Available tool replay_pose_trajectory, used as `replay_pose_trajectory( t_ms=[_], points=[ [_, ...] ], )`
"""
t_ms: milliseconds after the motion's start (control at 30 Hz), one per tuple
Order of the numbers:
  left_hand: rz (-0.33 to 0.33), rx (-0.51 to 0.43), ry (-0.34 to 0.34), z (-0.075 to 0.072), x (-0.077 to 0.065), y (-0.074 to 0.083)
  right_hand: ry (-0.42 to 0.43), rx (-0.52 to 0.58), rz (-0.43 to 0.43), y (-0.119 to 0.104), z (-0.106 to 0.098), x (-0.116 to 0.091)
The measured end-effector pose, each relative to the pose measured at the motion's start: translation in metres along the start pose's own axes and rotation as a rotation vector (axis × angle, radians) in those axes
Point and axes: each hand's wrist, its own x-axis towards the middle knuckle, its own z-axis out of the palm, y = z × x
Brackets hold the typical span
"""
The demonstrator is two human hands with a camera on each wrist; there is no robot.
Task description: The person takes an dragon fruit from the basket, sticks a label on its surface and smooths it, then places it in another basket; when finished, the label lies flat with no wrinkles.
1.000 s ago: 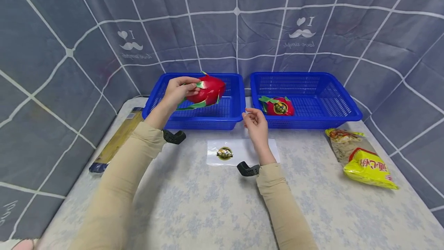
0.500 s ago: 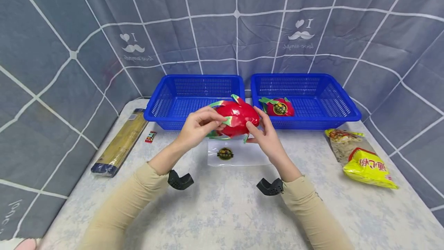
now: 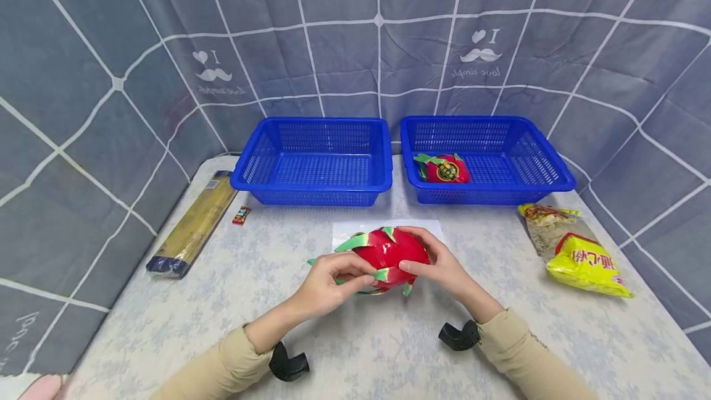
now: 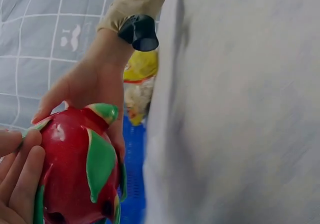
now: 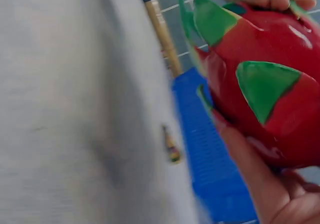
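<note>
A shiny red dragon fruit (image 3: 389,253) with green-tipped scales is held between both hands over the near part of the table. My left hand (image 3: 333,283) pinches one of its green scales (image 3: 381,275) between thumb and fingers. At the fruit's right end, my right hand (image 3: 444,264) grips it, thumb on the near side and fingers behind. In the left wrist view the dragon fruit (image 4: 75,169) fills the lower left, and the right wrist view shows its scales (image 5: 265,88) close up. Behind the fruit lies a white sheet (image 3: 347,228), partly hidden by it.
Two blue baskets stand at the back: the left basket (image 3: 319,196) and the right basket (image 3: 489,196), which holds another dragon fruit (image 3: 447,170). A long pack of noodles (image 3: 194,227) and a small red packet (image 3: 241,215) lie left, a yellow bag (image 3: 586,264) right.
The left hand has carried the dragon fruit out from over the left basket, rightward and towards me. The right hand has come to grip its right end, and both have lowered nearer.
</note>
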Motion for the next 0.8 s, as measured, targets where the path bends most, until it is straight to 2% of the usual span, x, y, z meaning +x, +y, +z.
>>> replay_pose_trajectory(
  t_ms=[133,233,367,433,467,533,633,700,767,800],
  points=[
    [-0.055,-0.003,-0.02,0.007,-0.012,-0.009,-0.071,0.044,-0.053,0.017,-0.001,-0.005],
    [-0.048,0.063,-0.098,0.007,-0.018,-0.014,-0.119,0.064,-0.053,0.026,-0.001,-0.009],
    [0.048,0.216,-0.225,0.003,-0.019,-0.018,-0.155,0.081,-0.046,0.033,0.0,-0.011],
    [0.111,0.249,-0.234,-0.001,-0.017,-0.019,-0.161,0.083,-0.061,0.036,0.0,-0.012],
    [0.137,0.24,-0.213,-0.004,-0.016,-0.019,-0.163,0.084,-0.072,0.036,0.001,-0.012],
    [0.181,0.209,-0.123,-0.01,-0.014,-0.019,-0.169,0.077,-0.096,0.037,0.001,-0.012],
    [0.168,0.179,0.082,-0.018,-0.01,-0.02,-0.172,0.045,-0.115,0.037,0.001,-0.013],
    [0.095,0.21,0.187,-0.022,-0.009,-0.022,-0.175,0.021,-0.117,0.037,0.002,-0.013],
    [-0.037,0.248,0.208,-0.024,-0.008,-0.023,-0.177,0.0,-0.117,0.036,0.003,-0.014],
    [-0.112,0.26,0.186,-0.024,-0.008,-0.025,-0.183,-0.007,-0.124,0.036,0.003,-0.015]
  ],
)
